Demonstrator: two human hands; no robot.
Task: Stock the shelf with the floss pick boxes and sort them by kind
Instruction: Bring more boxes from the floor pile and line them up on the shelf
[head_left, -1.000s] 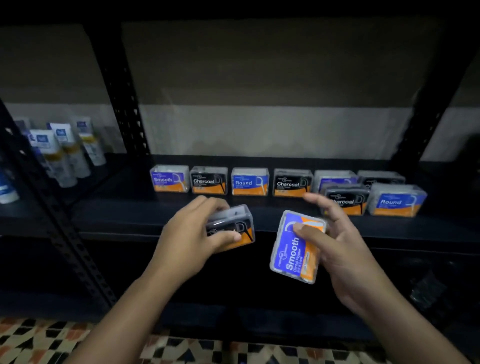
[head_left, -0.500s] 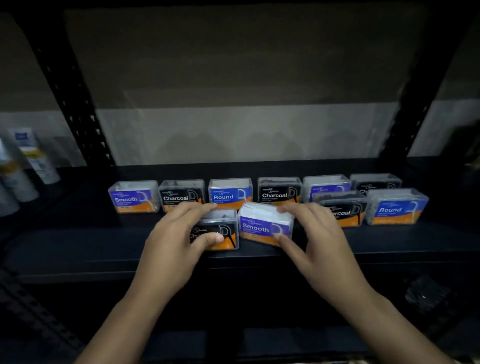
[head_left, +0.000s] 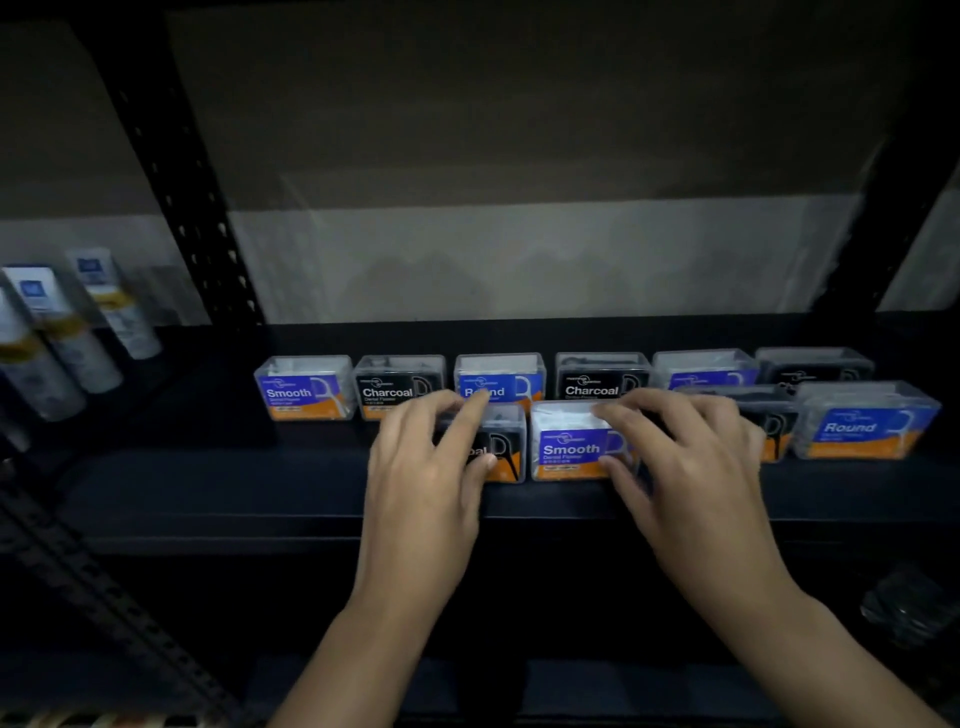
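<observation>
On the black shelf (head_left: 218, 483), my left hand (head_left: 426, 467) grips a Charcoal floss pick box (head_left: 501, 447) standing near the front edge. Right beside it stands a Smooth box (head_left: 571, 444), held by my right hand (head_left: 685, 457) from the right side and top. Behind them runs a back row: a Smooth box (head_left: 304, 387), a Charcoal box (head_left: 397, 387), a Round box (head_left: 498, 376), a second Charcoal box (head_left: 600, 376), then a blue box (head_left: 704, 369) and a dark box (head_left: 813, 364). A front Round box (head_left: 865, 421) stands at the right, with another Charcoal box (head_left: 769, 421) partly hidden by my right hand.
Several white tubes (head_left: 78, 322) stand on the neighbouring shelf at the left, past a black perforated upright (head_left: 192, 202). A second upright (head_left: 904, 182) frames the right side. A dark object (head_left: 909, 608) lies on the lower shelf at right.
Both hands brought their boxes from the air in front of the shelf down onto it; the Smooth box turned upright. The two boxes now stand side by side in front of the back row.
</observation>
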